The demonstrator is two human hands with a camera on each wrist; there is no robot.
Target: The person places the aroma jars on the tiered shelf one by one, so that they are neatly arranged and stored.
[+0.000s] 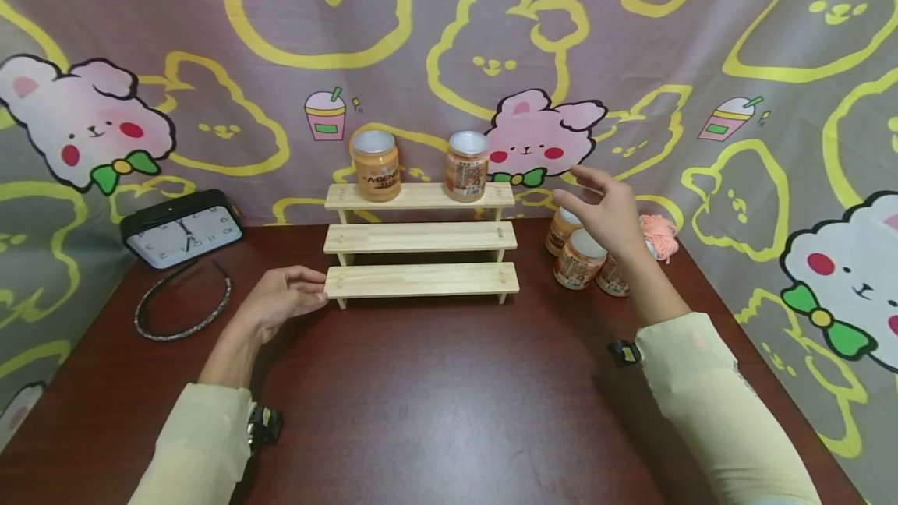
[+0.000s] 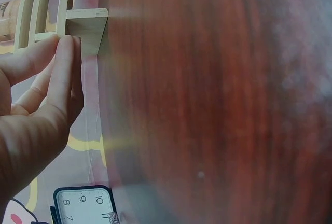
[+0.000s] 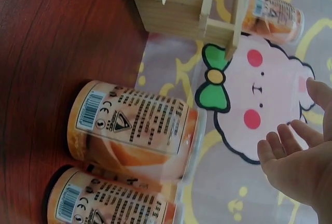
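A three-step wooden display rack [image 1: 421, 279] stands on the table. At the left end of its lowest board, my left hand [image 1: 284, 298] pinches the edge between thumb and fingers; the left wrist view shows the fingertips [image 2: 65, 42] right at the board's end. Two orange-labelled jars with pale lids, one on the left [image 1: 376, 170] and one on the right [image 1: 467, 170], stand on the top step. My right hand [image 1: 606, 209] is raised over several similar jars [image 1: 578, 259] right of the rack. Nothing is in its spread, slightly bent fingers; these jars [image 3: 135, 130] stand below it.
A black-framed clock [image 1: 185, 236] leans at the back left, with a headband [image 1: 184, 326] in front of it. Pink yarn [image 1: 658, 236] lies behind the jars on the right. A patterned cloth [image 1: 421, 37] hangs along the table's back and sides.
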